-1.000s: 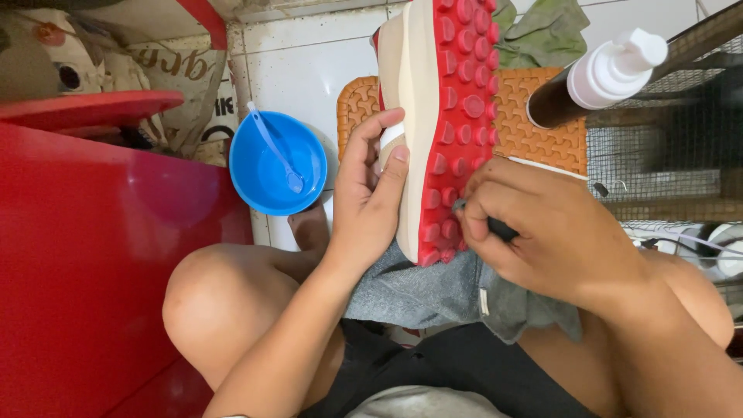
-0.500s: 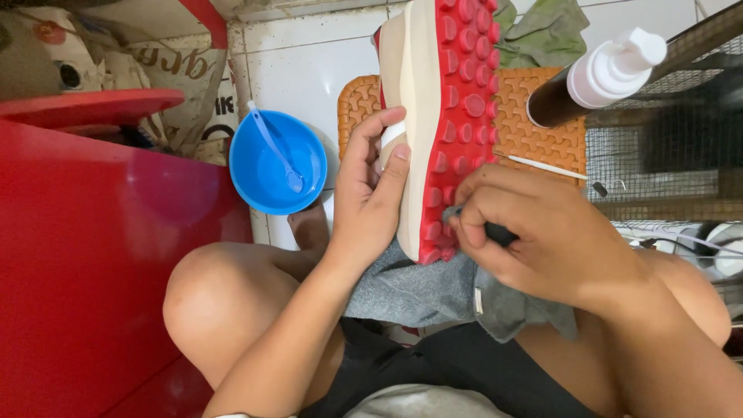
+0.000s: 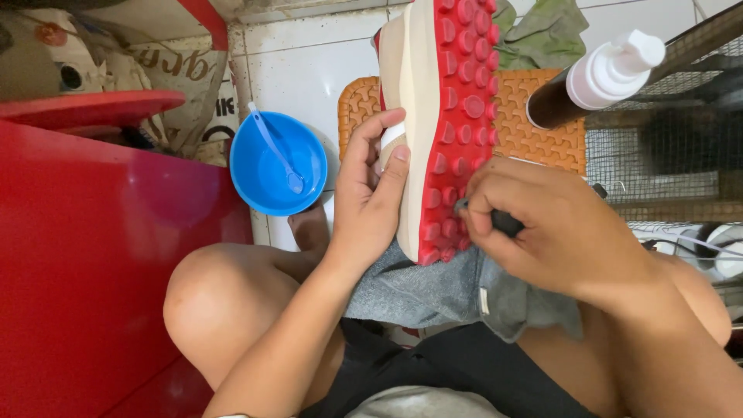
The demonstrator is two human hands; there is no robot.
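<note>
Right hand (image 3: 557, 232) slid slightly down the sole, fingers clamped on dark tool (image 3: 507, 223), left hand (image 3: 371, 201) gripping shoe (image 3: 441, 124)

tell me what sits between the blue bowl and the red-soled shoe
In the head view, the left hand lies between the blue bowl and the shoe, gripping the shoe's side.

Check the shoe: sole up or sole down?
Sole up. The shoe lies with its red studded sole facing the camera, steadied by the left hand while the right hand presses a dark-handled tool against it.

Bare arms and bare knees — no sleeves; black shorts (image 3: 464, 371); a pale shirt hem (image 3: 422, 402) below.
</note>
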